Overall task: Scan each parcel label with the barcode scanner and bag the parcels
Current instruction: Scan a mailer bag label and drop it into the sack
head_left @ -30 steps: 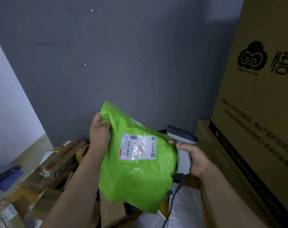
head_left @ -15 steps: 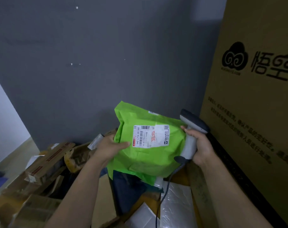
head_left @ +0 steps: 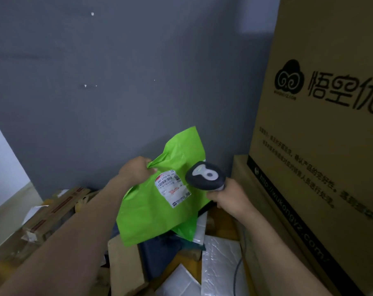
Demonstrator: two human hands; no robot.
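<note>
A bright green plastic parcel [head_left: 153, 212] hangs tilted in front of the grey wall. My left hand [head_left: 136, 170] pinches its upper left edge. Its white shipping label [head_left: 172, 190] faces me, slanted, with the barcode near the top. My right hand [head_left: 228, 194] grips the handle of a grey barcode scanner [head_left: 205, 176], whose head sits just right of the label and points at it. The scanner's cable [head_left: 237, 268] runs down along my right forearm.
Large printed cardboard boxes [head_left: 322, 146] stack up close on the right. Below lie a dark blue parcel [head_left: 160, 251], white plastic mailers [head_left: 219, 257] and brown cartons [head_left: 53, 216] in a loose heap on the left.
My left hand has shifted from the parcel's lower side to its top edge, and the parcel has swung upright and tilted. The scanner head has turned over the label's right edge.
</note>
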